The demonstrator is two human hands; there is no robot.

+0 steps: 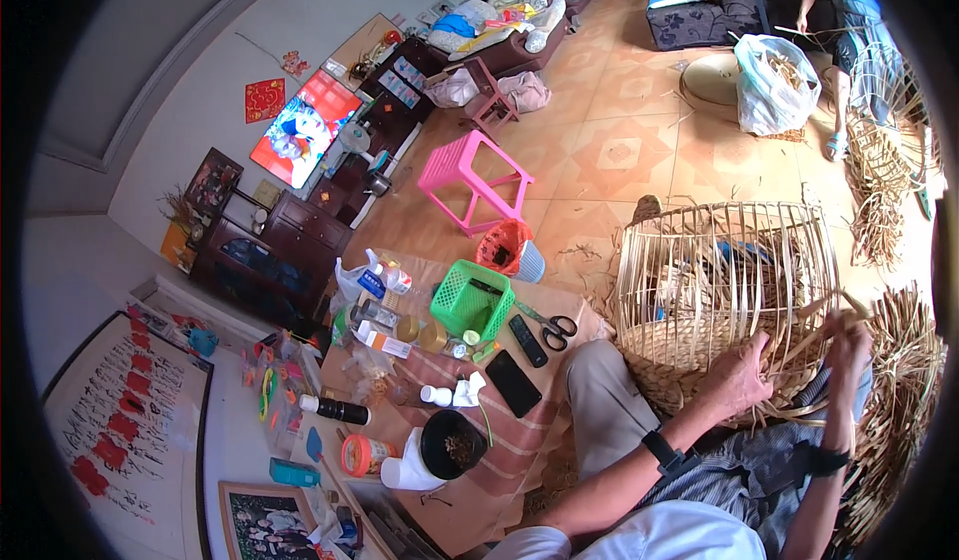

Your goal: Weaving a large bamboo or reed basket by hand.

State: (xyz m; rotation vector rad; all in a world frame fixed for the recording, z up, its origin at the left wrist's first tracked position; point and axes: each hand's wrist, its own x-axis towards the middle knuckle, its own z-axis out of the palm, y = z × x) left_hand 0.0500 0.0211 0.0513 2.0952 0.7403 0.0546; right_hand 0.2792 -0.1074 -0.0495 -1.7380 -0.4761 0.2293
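Observation:
A half-woven basket (659, 355) rests against my lap, its lower wall of tight straw weave and its tall bare stakes rising above and bending together. My left hand (737, 378) is closed on the basket's near side, fingers pinching at the weave among the stakes. To its right, my right hand (849, 345) is closed round a flat straw strip (805, 338) that runs toward the basket. The strip's far end and the exact spot under my left fingertips are hidden.
At left stands a cluttered table (519, 430) with scissors (557, 333), a phone (513, 382), a green basket (473, 298) and a black bowl (452, 444). Beyond are a pink stool (475, 180) and a bin (511, 250). Straw bundles (899, 390) lie right; another person (849, 20) sits far right.

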